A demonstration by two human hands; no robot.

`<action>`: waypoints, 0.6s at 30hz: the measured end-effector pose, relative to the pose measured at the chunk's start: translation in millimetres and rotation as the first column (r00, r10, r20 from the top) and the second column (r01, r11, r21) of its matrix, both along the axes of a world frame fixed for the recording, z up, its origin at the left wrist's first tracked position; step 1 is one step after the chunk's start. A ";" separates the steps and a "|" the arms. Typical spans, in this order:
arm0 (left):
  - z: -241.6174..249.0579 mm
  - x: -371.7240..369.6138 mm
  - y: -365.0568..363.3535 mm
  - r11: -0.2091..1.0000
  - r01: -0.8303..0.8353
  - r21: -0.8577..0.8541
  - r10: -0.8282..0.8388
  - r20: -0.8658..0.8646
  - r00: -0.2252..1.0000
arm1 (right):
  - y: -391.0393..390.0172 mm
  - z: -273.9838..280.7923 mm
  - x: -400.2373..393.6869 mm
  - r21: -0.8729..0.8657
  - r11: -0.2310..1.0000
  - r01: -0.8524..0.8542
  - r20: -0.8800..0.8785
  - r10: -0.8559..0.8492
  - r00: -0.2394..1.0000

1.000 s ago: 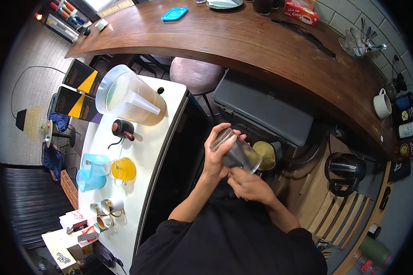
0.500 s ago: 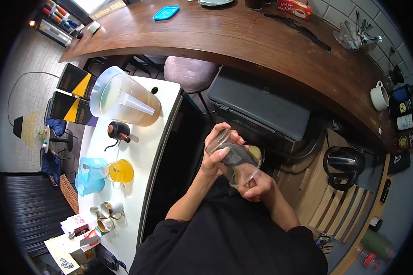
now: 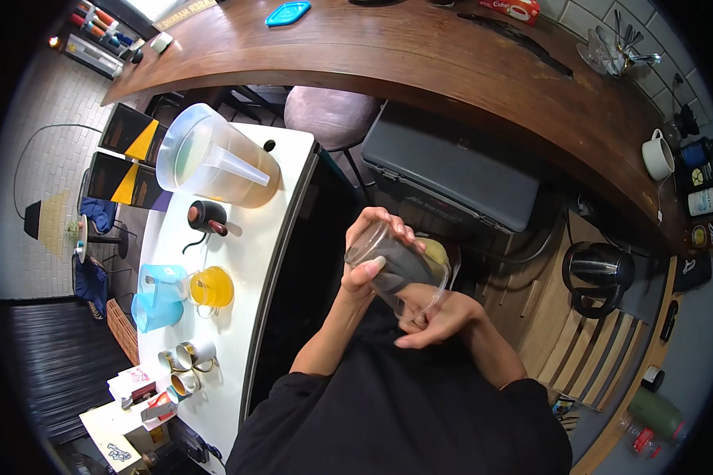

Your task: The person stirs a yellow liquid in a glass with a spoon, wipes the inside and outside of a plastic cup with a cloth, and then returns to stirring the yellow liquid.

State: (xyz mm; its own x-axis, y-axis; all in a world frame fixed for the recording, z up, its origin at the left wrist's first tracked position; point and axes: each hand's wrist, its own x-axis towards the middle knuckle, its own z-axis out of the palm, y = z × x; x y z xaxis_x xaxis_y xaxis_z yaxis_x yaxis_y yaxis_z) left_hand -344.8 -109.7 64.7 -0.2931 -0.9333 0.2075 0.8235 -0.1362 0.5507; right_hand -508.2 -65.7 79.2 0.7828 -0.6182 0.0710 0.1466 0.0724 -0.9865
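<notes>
A clear glass (image 3: 404,273) is tilted across the middle of the view, in front of my black shirt. My left hand (image 3: 363,257) wraps round its upper left end, with the thumb lying along the near side. At the lower right end, my right hand (image 3: 448,318) has its fingers bent at the rim and one finger stretched out to the left below it. Through the glass wall a dark area and part of the right hand show. A yellow-green rounded thing (image 3: 436,251) shows just behind the glass, partly hidden by it.
On the white counter at left stand a large measuring jug (image 3: 214,162), a blue pitcher (image 3: 158,297), a jug of yellow liquid (image 3: 211,286) and several mugs (image 3: 186,356). A dark grey chest (image 3: 455,162) sits beneath the wooden bar (image 3: 356,51). A black kettle (image 3: 598,273) stands at right.
My right hand has shifted slightly down along the glass's rim, and one finger now stretches out to the left. The left hand keeps its hold, a little further left. The view has shifted slightly.
</notes>
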 end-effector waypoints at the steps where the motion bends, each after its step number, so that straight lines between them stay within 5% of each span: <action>1: -2.5 -1.2 -1.7 0.997 0.022 -0.068 -0.029 -0.114 0.993 | -2.9 2.8 -3.1 0.402 0.857 -0.323 0.218 0.253 0.943; 2: -4.5 -0.6 -1.6 0.998 0.033 -0.050 -0.039 -0.118 0.992 | 0.3 -2.4 -2.1 0.413 0.826 -0.383 0.434 0.192 0.880; 3: -5.9 -1.3 -2.5 0.998 0.024 -0.054 -0.031 -0.117 0.993 | 4.5 -10.4 1.5 0.410 0.824 -0.391 0.433 0.201 0.878; 5: -10.1 -2.9 -5.6 0.994 0.065 -0.088 -0.080 -0.169 0.982 | 12.3 -21.5 10.6 0.483 0.531 -0.696 0.862 -0.152 0.483; 6: -16.8 -1.0 -7.3 0.992 0.096 -0.079 -0.109 -0.192 0.975 | 15.5 -21.6 10.5 0.482 0.525 -0.701 0.863 -0.150 0.482; 10: -31.0 0.1 -12.5 0.950 0.223 -0.217 -0.283 -0.308 0.908 | 14.8 -5.9 3.3 0.659 0.544 -0.519 0.713 -0.233 0.661; 12: -31.5 -0.7 -9.9 0.962 0.225 -0.156 -0.264 -0.315 0.912 | 7.3 8.6 -0.1 0.668 0.684 -0.293 0.426 -0.029 0.904; 13: -30.7 -0.5 -10.9 0.969 0.225 -0.102 -0.246 -0.317 0.916 | 7.3 12.1 -0.8 0.668 0.687 -0.288 0.424 -0.033 0.905; 15: -20.0 3.0 -10.6 0.970 0.221 -0.100 -0.239 -0.227 0.944 | 5.2 18.6 -1.7 0.651 0.729 -0.211 0.360 -0.051 0.932; 18: -3.6 9.9 -6.9 0.991 0.107 0.074 -0.118 0.162 0.980 | 5.5 25.8 -5.0 0.572 0.817 -0.070 0.205 -0.059 0.977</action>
State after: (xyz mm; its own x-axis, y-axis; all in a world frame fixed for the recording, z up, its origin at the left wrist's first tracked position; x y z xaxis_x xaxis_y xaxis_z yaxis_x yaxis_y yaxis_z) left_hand -334.9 -116.6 61.1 -0.4223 -0.9022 0.0877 0.6991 -0.2626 0.6651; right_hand -513.2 -60.2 105.0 0.7939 -0.5924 -0.1370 0.3367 0.6159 -0.7122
